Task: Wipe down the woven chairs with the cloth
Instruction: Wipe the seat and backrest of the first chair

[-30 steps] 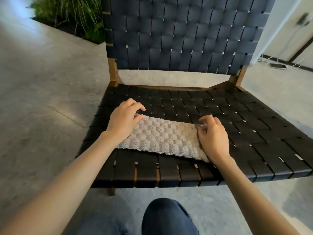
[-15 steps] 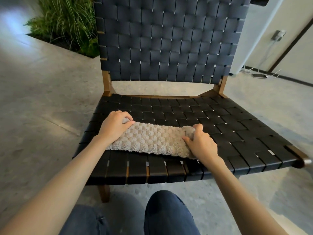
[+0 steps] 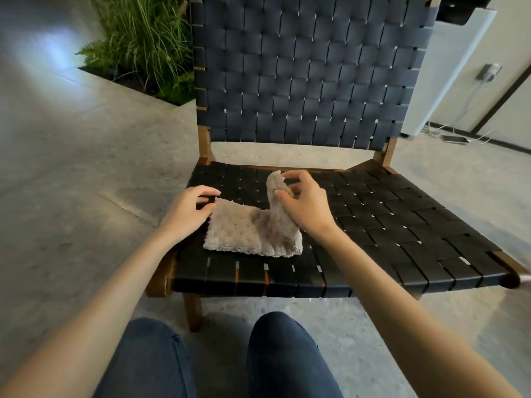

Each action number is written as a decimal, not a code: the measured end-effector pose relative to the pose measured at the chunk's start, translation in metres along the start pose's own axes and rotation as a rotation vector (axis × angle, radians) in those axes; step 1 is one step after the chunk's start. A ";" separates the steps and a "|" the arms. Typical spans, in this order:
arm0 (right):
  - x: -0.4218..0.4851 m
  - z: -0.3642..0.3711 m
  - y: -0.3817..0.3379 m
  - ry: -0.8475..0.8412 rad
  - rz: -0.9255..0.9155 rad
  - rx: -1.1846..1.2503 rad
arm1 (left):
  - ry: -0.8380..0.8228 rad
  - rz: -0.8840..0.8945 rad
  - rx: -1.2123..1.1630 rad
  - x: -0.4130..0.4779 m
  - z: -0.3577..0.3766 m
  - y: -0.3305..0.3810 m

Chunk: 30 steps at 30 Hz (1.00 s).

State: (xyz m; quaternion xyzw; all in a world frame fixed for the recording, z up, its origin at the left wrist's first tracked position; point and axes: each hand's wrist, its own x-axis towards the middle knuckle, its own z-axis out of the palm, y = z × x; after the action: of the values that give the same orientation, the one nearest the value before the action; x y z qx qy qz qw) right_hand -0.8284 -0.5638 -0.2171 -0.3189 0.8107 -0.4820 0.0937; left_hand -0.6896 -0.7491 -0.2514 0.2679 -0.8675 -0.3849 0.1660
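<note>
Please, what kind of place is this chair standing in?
Probably an indoor lounge or lobby: smooth speckled stone-like floor, a bed of tall green plants set into it, and a wall socket with a cable trailing down.

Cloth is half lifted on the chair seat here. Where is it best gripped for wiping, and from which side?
Likely the raised right end, taken from above. That end of the cloth stands up off the seat, where the right hand pinches it, so fingers can close round it. The rest lies flat on the seat, offering only thin edges.
</note>
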 end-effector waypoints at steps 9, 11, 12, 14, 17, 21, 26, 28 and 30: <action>-0.005 0.054 -0.006 -0.233 -0.233 -0.299 | 0.030 -0.171 0.162 -0.032 -0.011 -0.028; -0.001 0.059 0.008 -0.376 -0.152 -0.520 | 0.036 -0.179 0.172 -0.032 -0.009 -0.029; -0.001 0.065 0.015 -0.499 -0.057 -0.551 | 0.034 -0.178 0.181 -0.031 -0.009 -0.030; -0.006 0.081 0.027 -0.604 0.007 -0.537 | 0.014 -0.182 0.192 -0.028 -0.009 -0.032; -0.005 0.100 0.034 -0.553 -0.079 -0.523 | -0.030 -0.195 0.194 -0.018 -0.009 -0.035; 0.020 0.118 0.037 -0.466 -0.111 -0.589 | -0.041 -0.197 0.197 0.008 -0.005 -0.042; 0.076 0.145 0.047 -0.405 -0.048 -0.612 | -0.050 -0.248 0.224 0.051 0.003 -0.056; 0.103 0.155 0.054 -0.404 -0.032 -0.604 | -0.052 -0.273 0.226 0.069 0.007 -0.060; 0.131 0.166 0.061 -0.393 -0.016 -0.592 | -0.045 -0.298 0.225 0.086 0.011 -0.064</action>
State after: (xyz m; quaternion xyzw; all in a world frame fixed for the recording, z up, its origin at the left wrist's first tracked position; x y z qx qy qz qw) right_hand -0.8801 -0.7430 -0.3336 -0.4253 0.8792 -0.1562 0.1477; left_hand -0.7423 -0.8297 -0.3003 0.4017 -0.8593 -0.3115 0.0566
